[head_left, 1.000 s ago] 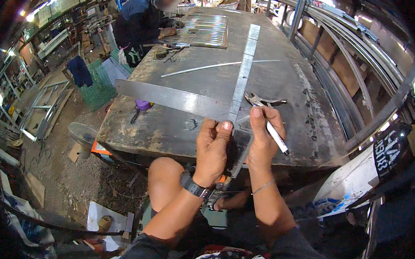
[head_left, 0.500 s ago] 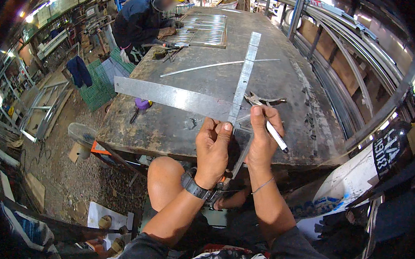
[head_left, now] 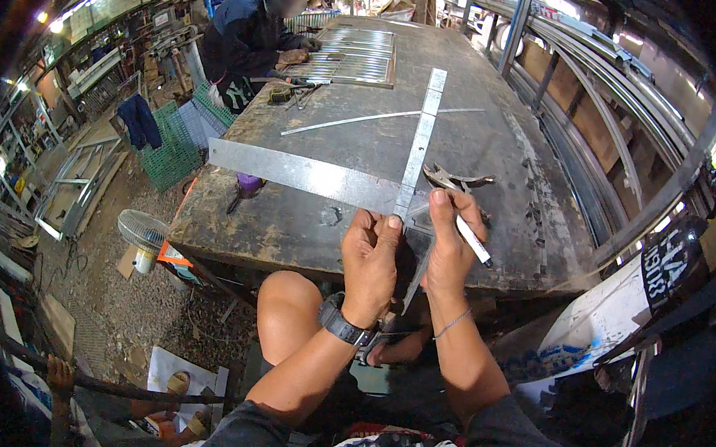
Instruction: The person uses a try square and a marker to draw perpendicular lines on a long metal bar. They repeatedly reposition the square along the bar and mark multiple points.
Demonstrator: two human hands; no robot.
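A large steel framing square lies on the dark metal workbench [head_left: 292, 228], with its wide blade [head_left: 296, 170] running left. A long narrow metal strip [head_left: 421, 137] runs away from me over it. My left hand [head_left: 370, 261] presses down where they cross, thumb on the strip. My right hand [head_left: 448, 245] holds a white marker pen [head_left: 473, 240] right beside it, fingertips touching the strip. Locking pliers [head_left: 457, 180] lie just beyond my right hand.
A thin metal rod [head_left: 381, 118] lies across the bench farther off. A person in a yellow helmet [head_left: 259, 33] works at the far left by a metal grille [head_left: 356, 55]. A small fan [head_left: 143, 231] and green crates [head_left: 174, 143] stand on the floor at left.
The square's wide blade has swung a little, its left end moving nearer to me. Both hands stay at the crossing point.
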